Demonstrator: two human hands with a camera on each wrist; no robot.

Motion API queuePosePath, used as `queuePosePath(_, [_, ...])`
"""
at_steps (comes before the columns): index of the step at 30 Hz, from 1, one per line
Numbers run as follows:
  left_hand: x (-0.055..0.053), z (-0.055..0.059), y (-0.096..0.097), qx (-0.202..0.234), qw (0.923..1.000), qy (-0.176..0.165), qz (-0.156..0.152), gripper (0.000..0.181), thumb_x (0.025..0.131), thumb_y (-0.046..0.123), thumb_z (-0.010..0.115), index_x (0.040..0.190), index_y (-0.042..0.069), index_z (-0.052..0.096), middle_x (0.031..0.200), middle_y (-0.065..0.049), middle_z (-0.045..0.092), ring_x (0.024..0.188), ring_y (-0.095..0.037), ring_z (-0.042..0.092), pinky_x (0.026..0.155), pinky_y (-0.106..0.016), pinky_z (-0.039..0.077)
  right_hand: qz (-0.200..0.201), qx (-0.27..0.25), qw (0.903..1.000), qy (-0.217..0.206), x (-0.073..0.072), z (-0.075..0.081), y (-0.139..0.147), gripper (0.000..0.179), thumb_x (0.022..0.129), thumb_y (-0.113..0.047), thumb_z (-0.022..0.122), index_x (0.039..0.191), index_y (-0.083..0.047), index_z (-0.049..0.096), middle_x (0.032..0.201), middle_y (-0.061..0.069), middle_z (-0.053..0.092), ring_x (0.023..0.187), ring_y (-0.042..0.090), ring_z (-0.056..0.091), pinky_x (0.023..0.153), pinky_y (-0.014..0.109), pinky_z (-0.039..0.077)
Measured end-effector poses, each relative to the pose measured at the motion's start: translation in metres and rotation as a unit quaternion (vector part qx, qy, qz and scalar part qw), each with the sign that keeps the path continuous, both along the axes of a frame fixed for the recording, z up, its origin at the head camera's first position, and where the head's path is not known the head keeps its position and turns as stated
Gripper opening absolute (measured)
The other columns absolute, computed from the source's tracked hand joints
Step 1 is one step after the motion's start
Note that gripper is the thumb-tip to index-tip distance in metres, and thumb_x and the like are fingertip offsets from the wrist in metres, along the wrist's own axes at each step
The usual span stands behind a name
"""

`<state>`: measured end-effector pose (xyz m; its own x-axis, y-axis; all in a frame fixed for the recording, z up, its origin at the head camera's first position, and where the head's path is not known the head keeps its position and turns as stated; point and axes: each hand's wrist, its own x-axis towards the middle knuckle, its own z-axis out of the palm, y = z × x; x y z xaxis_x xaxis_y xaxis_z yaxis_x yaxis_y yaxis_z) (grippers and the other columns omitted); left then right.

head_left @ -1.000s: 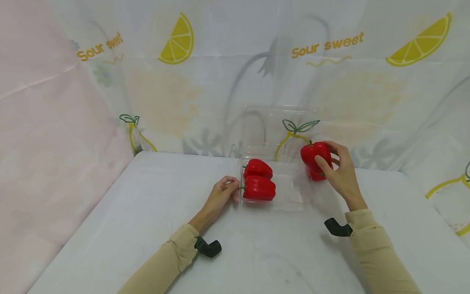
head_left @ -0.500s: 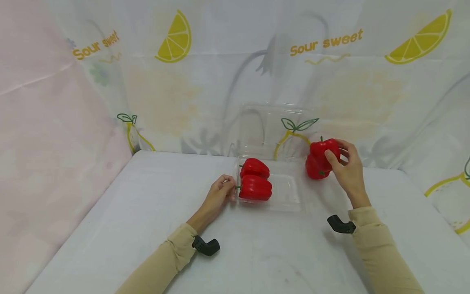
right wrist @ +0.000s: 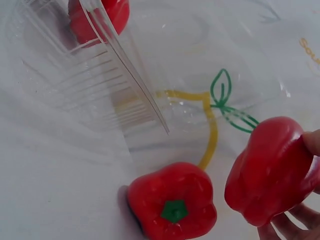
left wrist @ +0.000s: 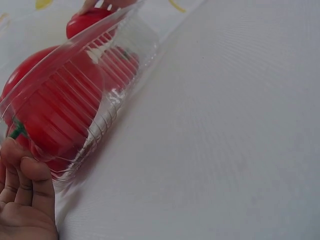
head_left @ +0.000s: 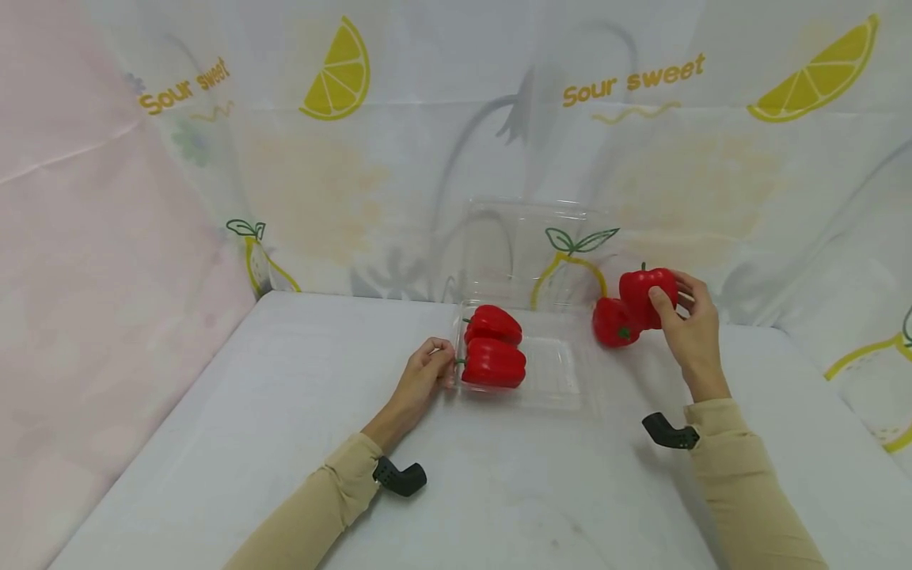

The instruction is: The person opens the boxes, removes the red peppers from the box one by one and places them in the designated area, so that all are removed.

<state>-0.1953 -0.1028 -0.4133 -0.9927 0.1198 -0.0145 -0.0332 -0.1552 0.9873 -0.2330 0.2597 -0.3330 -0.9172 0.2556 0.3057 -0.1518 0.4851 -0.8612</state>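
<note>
My right hand (head_left: 693,328) holds a red bell pepper (head_left: 647,297) with its green stem up, thumb on the near side and fingers behind. Just left of it, another red bell pepper (right wrist: 172,202) lies on the table with its stem facing the right wrist camera. A clear plastic clamshell box (head_left: 552,368) stands with its lid raised at the back. Inside its left half, two red bell peppers (head_left: 495,364) lie one behind the other, stems to the left. My left hand (left wrist: 27,195) pinches the box's left rim, close to a pepper's stem.
The white table (head_left: 285,396) ends at a printed curtain (head_left: 442,158) with lemon drawings, close behind the raised lid (head_left: 530,249). A pink cloth (head_left: 107,277) hangs on the left. Black cuff-mounted pieces (head_left: 400,477) stick out at both wrists.
My right hand has moved right with its pepper, away from the box, uncovering more of the pepper on the table. My left hand stays at the box's edge.
</note>
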Motion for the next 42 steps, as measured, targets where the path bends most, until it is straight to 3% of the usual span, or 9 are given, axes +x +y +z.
queuePosePath(3, [0.0,0.0,0.001,-0.001,1.0,0.0,0.001,0.009,0.098,0.016,0.044,0.1,0.008,0.045,0.067,0.003,0.047,0.062,-0.008,0.046,0.06,-0.019,0.044,-0.013,-0.002,0.9998,-0.012,0.001,0.0,0.005,0.055,0.094,-0.039,0.052,0.143,-0.023,0.034,0.142,0.007,0.039,0.127,0.024,0.04,0.091,0.022,0.049])
queuePosePath(7, [-0.001,-0.001,0.001,0.0,1.0,0.004,0.003,0.008,0.098,0.015,0.043,0.101,0.008,0.045,0.068,0.003,0.047,0.064,-0.008,0.046,0.06,-0.019,0.044,-0.025,-0.007,0.9993,-0.025,0.001,0.001,0.01,0.055,0.095,-0.039,0.05,0.144,-0.023,0.033,0.144,0.008,0.038,0.127,0.024,0.038,0.095,0.033,0.05])
queuePosePath(22, [0.0,-0.001,0.002,0.01,0.9999,0.006,0.009,0.006,0.098,0.013,0.043,0.099,0.009,0.046,0.069,0.003,0.047,0.063,-0.007,0.045,0.059,-0.019,0.042,-0.041,-0.049,0.9966,-0.052,-0.007,-0.005,0.023,0.055,0.094,-0.043,0.048,0.145,-0.028,0.032,0.149,0.007,0.033,0.134,0.029,0.034,0.105,0.046,0.041])
queuePosePath(29, [0.001,0.001,0.002,0.02,0.9998,0.003,0.009,0.006,0.098,0.014,0.044,0.099,0.009,0.046,0.072,0.003,0.045,0.065,-0.007,0.044,0.058,-0.018,0.041,-0.054,-0.037,0.9959,-0.063,-0.023,-0.026,0.042,0.059,0.089,-0.054,0.051,0.142,-0.036,0.034,0.146,-0.001,0.036,0.13,0.025,0.037,0.098,0.032,0.047])
queuePosePath(31, [0.001,0.001,0.002,0.021,0.9997,0.004,0.008,0.006,0.098,0.014,0.044,0.099,0.009,0.046,0.072,0.002,0.045,0.065,-0.007,0.044,0.057,-0.018,0.041,-0.052,-0.041,0.9957,-0.065,-0.022,-0.024,0.041,0.059,0.089,-0.055,0.051,0.142,-0.036,0.033,0.147,0.002,0.035,0.133,0.028,0.037,0.101,0.04,0.045])
queuePosePath(42, [0.0,0.0,0.001,0.02,0.9997,0.01,-0.001,0.005,0.098,0.014,0.044,0.099,0.009,0.045,0.073,0.003,0.046,0.066,-0.006,0.044,0.058,-0.018,0.042,-0.067,-0.063,0.9904,-0.103,-0.011,-0.015,0.034,0.059,0.094,-0.049,0.044,0.147,-0.029,0.029,0.151,0.009,0.03,0.135,0.03,0.033,0.108,0.045,0.037])
